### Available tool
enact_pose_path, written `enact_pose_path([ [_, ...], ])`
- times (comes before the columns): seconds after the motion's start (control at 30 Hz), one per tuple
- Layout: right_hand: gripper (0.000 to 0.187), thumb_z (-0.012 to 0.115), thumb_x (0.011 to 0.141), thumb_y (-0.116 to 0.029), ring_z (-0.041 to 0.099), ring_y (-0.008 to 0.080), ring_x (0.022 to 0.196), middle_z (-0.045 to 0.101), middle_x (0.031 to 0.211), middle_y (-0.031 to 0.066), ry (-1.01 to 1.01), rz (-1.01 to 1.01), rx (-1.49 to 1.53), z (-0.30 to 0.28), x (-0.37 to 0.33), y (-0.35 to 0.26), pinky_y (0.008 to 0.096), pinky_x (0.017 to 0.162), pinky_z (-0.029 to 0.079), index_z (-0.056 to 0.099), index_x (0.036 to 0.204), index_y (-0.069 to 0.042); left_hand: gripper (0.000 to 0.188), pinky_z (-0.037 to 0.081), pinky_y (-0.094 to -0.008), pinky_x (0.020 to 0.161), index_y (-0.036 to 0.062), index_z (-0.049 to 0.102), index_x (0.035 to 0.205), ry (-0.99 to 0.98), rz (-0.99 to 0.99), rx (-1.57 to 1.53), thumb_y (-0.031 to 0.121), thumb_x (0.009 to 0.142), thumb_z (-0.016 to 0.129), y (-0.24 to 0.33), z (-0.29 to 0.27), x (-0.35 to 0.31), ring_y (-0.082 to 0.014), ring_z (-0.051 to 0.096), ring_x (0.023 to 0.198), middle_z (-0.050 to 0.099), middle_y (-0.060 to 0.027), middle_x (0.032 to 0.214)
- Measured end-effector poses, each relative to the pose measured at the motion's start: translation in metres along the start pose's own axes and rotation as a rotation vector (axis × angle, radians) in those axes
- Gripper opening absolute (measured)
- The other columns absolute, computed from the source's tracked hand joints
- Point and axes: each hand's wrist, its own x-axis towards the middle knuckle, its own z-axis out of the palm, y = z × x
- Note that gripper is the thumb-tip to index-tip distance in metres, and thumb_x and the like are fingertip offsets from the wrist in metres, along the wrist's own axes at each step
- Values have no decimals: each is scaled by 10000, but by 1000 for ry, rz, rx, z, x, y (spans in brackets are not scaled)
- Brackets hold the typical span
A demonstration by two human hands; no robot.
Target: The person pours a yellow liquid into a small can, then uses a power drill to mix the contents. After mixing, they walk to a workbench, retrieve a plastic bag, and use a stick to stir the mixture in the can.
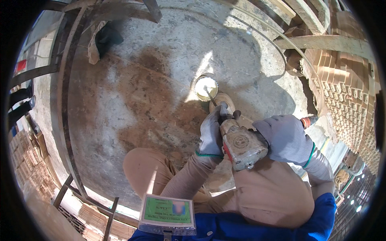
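Observation:
I hold a worn grey metal power tool (244, 147) with some red on its side, level in front of my right knee. My right hand (280, 136), gloved in grey with a green cuff, is closed round its handle, and a red-and-black fitting (309, 121) sticks out past the fist. My left hand (212, 130), in a matching glove, is closed at the tool's front end. A thin dark rod (211, 97) runs from there into an open round can (197, 89) of whitish stuff on the floor. Whether the rod belongs to the tool is hidden by the fingers.
A round tan object (229, 100) lies beside the can on the stained concrete floor (161, 100). Stacked wooden pieces (345, 88) rise at the right. Metal frame bars (64, 104) stand at the left, with a crumpled cloth (104, 40) near them. Another person's legs (22, 100) show far left.

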Motion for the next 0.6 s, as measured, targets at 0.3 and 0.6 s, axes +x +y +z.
enact_pose_path([
  [0.3,555,706,526,-250,627,286,759,634,828,117,5,-13,14,-7,0,4,377,641,489,577,1033,-64,228,531,-314,860,22,498,1100,-199,74,10,185,978,396,0,-18,4,-209,601,959,497,-51,979],
  [0.6,309,616,638,-171,626,269,644,609,723,87,111,-107,-99,-11,11,14,370,521,486,582,924,-60,246,534,-327,799,4,540,1013,-19,178,69,227,954,455,-3,5,8,-203,595,769,528,-70,808],
])
